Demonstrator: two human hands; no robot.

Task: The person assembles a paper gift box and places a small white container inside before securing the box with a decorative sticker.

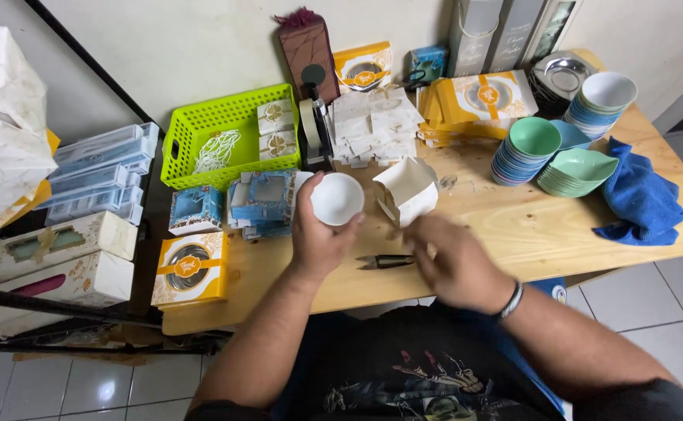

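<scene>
The left hand [319,238] holds a small white bowl [337,199] in a fingertip grip above the counter [513,226], beside the open white box [407,191]. The blurred right hand [450,261] reaches near the scissors [388,261], its grip unclear. The bowl could slip and chip, being pinched only at the rim.

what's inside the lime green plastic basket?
The lime green plastic basket holds two small white boxes with clover prints and a white lacy patterned piece. Anything beneath them is hidden.
</scene>
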